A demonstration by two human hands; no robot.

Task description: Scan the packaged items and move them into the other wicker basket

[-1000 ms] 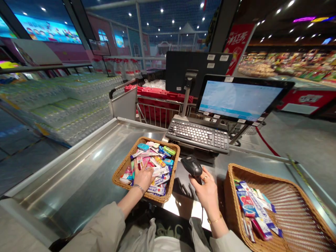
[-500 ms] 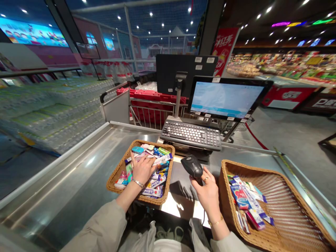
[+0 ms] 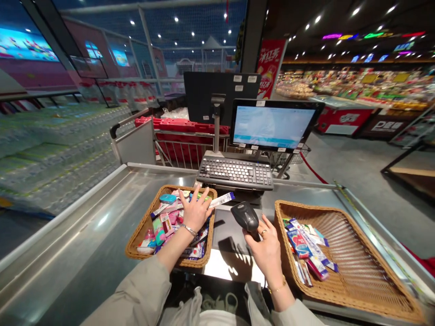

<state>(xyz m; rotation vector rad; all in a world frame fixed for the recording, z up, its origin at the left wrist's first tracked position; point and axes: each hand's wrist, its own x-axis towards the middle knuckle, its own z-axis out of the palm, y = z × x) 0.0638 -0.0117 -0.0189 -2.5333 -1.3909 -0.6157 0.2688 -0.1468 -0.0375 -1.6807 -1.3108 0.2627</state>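
The left hand (image 3: 195, 210) hides the middle of the packets (image 3: 161, 228) in the left wicker basket (image 3: 136, 240), and the right hand (image 3: 263, 246) covers the grip of the barcode scanner (image 3: 244, 216). The packets' print is too small to read; the distant store shelves (image 3: 356, 81) and shrink-wrapped bottles (image 3: 50, 154) are blurred.

The left hand (image 3: 196, 213) now lifts off the goods (image 3: 166, 224), spread open, and a white packet (image 3: 221, 199) juts past the upper right rim of the wicker basket (image 3: 136, 236).

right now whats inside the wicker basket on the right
The wicker basket holds a pile of slim printed packets at its left side; whatever lies beneath the top ones is covered.
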